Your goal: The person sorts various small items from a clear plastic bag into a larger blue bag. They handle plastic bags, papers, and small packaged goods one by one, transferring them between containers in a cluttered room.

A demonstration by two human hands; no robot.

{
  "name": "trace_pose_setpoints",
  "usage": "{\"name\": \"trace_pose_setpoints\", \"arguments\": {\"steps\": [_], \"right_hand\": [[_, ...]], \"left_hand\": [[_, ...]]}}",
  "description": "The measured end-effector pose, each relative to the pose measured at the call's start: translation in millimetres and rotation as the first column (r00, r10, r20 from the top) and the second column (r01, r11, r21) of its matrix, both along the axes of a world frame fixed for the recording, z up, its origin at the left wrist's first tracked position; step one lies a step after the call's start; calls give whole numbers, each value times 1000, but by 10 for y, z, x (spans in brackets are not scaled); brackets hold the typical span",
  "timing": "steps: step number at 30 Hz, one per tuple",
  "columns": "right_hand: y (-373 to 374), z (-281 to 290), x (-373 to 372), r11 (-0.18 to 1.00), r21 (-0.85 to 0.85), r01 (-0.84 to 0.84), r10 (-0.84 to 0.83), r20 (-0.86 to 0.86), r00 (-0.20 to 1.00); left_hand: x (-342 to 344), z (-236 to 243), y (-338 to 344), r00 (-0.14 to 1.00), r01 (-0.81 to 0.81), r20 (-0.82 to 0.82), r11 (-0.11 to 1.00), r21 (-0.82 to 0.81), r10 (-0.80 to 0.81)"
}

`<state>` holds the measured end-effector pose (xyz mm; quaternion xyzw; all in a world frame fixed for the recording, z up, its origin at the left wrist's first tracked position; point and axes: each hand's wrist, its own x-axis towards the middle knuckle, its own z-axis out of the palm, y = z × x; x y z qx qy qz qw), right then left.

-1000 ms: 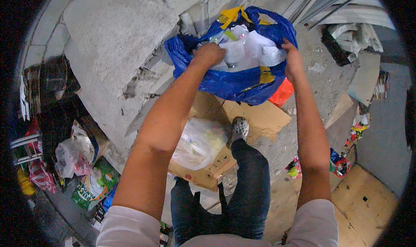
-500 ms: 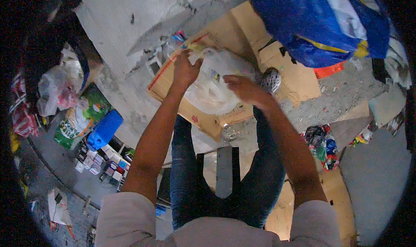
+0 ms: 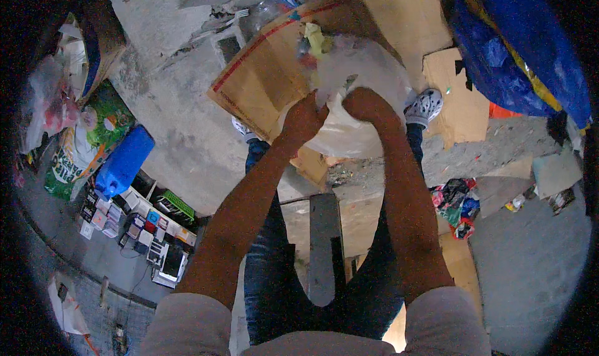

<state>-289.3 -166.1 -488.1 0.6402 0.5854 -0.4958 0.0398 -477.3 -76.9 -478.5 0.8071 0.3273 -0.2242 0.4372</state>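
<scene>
A large, whitish, see-through plastic bag (image 3: 368,59) bulges up between my feet, over an open cardboard box (image 3: 259,72). My left hand (image 3: 304,124) is closed on the near left part of the bag, with thumb and fingers together. Opposite it, my right hand (image 3: 374,107) has its fingers curled in on the bag's top, close to the left hand. Crumpled yellowish and coloured scraps (image 3: 315,39) lie at the bag's far left side. What is inside the bag cannot be made out.
A big blue sack (image 3: 518,50) stands at the far right, by a flat cardboard piece (image 3: 458,97). Left are a blue plastic container (image 3: 126,160), a green and white sack (image 3: 93,134) and several small boxes (image 3: 156,237). Colourful crumpled plastic (image 3: 458,206) lies to the right.
Both hands have come together on the bag and closed; before, they were spread apart over it. The bag bulges higher and has shifted right. My view has moved too.
</scene>
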Motion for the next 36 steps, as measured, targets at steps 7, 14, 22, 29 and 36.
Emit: {"name": "trace_pose_setpoints", "arguments": {"steps": [7,14,22,29,36], "right_hand": [[1048,643,171,582,470,663,-754,9,656],[1244,-357,254,733,454,506,-656,274,704],[733,1327,366,290,95,952,-951,-79,298],[297,1640,-223,360,-343,868,-900,-373,225],[49,1652,-456,373,-247,894,-920,-221,323]], "left_hand": [[30,146,-153,991,-23,135,1000,3,22],[225,253,-168,995,40,94,992,-123,-29],[-310,117,337,910,-399,173,909,117,377],[208,1226,704,623,-532,-32,393,-750,782],[36,1519,708,701,-629,-247,418,-655,669]]}}
